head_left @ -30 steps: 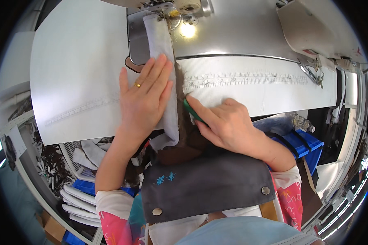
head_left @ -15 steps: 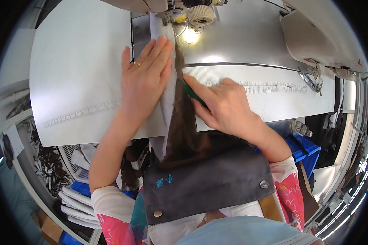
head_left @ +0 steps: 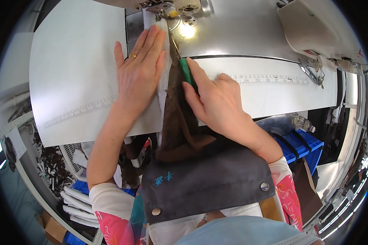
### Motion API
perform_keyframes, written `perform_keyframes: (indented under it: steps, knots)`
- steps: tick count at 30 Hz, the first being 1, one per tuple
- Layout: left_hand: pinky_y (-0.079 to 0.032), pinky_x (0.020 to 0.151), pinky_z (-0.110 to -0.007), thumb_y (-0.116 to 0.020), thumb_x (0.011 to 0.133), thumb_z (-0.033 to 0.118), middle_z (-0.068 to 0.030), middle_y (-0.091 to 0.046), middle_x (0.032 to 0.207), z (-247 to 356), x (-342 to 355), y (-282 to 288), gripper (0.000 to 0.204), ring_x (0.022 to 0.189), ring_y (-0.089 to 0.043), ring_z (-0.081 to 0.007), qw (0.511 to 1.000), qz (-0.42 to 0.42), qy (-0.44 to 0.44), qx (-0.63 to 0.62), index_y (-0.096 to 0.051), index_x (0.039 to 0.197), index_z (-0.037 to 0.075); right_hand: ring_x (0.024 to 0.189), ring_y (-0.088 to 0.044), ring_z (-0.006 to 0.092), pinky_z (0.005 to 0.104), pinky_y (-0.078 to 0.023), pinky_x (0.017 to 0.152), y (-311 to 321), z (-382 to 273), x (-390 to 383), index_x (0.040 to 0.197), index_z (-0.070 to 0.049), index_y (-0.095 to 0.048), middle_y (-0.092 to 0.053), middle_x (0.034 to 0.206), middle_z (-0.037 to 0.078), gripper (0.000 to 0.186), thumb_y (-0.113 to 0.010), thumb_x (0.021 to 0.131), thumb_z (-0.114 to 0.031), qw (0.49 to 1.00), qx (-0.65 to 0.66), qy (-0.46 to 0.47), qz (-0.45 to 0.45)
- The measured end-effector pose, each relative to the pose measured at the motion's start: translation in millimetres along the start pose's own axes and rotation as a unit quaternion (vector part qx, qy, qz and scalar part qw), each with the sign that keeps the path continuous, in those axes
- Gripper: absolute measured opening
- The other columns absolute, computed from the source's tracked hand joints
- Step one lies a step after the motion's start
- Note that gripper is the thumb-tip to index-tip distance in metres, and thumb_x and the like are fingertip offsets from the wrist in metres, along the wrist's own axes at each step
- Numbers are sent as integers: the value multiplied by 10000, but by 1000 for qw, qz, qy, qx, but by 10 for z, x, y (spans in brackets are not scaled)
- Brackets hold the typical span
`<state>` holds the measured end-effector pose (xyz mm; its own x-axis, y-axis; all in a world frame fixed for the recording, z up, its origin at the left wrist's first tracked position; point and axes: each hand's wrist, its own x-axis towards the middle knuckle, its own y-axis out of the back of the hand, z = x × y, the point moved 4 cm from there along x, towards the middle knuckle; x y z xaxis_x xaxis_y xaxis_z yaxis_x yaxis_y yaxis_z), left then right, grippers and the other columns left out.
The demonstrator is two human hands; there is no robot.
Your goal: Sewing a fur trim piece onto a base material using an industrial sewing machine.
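My left hand (head_left: 139, 79) lies flat with its fingers stretched out, pressing a white strip of cloth (head_left: 162, 96). A brown, fuzzy-looking fabric (head_left: 173, 114) runs along the strip's right side and down toward my lap. In my right hand (head_left: 218, 100) is a green-handled awl (head_left: 185, 70), gripped with the index finger along its handle. Its thin metal shaft points up over the brown fabric, toward the sewing machine's presser foot (head_left: 159, 17). The far end of the white strip reaches that foot; whether the needle is in it, I cannot tell.
The sewing machine's body (head_left: 310, 28) rises at the right. Printed rulers (head_left: 274, 80) cross the white tabletop (head_left: 69, 73). A dark flap with snaps (head_left: 208, 183) covers my lap. Below right is a blue crate (head_left: 300, 147) with a plastic bottle (head_left: 302, 121); folded white cloths (head_left: 77, 204) are stacked left.
Both hands and the white strip have moved up and slightly left, toward the presser foot. More of the awl's handle and its metal shaft now show. The brown fabric has shifted with them.
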<state>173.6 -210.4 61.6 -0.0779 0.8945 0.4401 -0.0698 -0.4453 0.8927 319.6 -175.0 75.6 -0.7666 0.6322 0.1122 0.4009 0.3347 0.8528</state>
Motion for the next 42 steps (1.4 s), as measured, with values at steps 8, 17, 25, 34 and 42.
perform_keyframes:
  steps: [8,17,25,34,42]
  knots:
    - [-269,989,-504,-548,870,189,-49,-527,1266,15,-58,34,347,1168,-499,-185,996,-54,14,-69,-543,1208,109,432,-481,240,317,-351,510,30,26,-128,1171,4,-504,-520,502,62,429,-602,776,-133,992,35,110,-51]
    - [-290,997,-429,-582,849,197,-30,-564,1218,284,-275,161,329,1152,-509,-162,999,-41,9,-31,-583,1158,83,441,-474,187,297,-345,506,59,-18,-328,1209,4,-495,-487,518,21,533,-633,708,-115,989,8,127,-75]
    - [-273,1012,-439,-581,847,192,-13,-582,1192,110,-67,6,300,1135,-523,-161,999,-3,11,-39,-601,1136,114,414,-503,237,334,-367,498,50,37,-30,1111,11,-541,-522,471,52,404,-600,739,-137,991,-2,131,-21]
    - [-163,1051,-513,-489,915,251,12,-530,1265,-48,-94,-64,301,1215,-452,-164,981,-45,87,-168,-566,1196,174,436,-497,228,312,-354,504,229,209,-401,1137,-37,-546,-537,518,51,393,-601,760,-133,994,89,61,-8]
    - [-75,1067,-518,-442,941,231,-5,-473,1329,2,-197,88,336,1268,-391,-171,949,-102,144,-260,-506,1265,168,436,-440,250,309,-382,532,251,203,-296,1148,-44,-573,-534,555,90,404,-616,755,-129,987,131,55,-70]
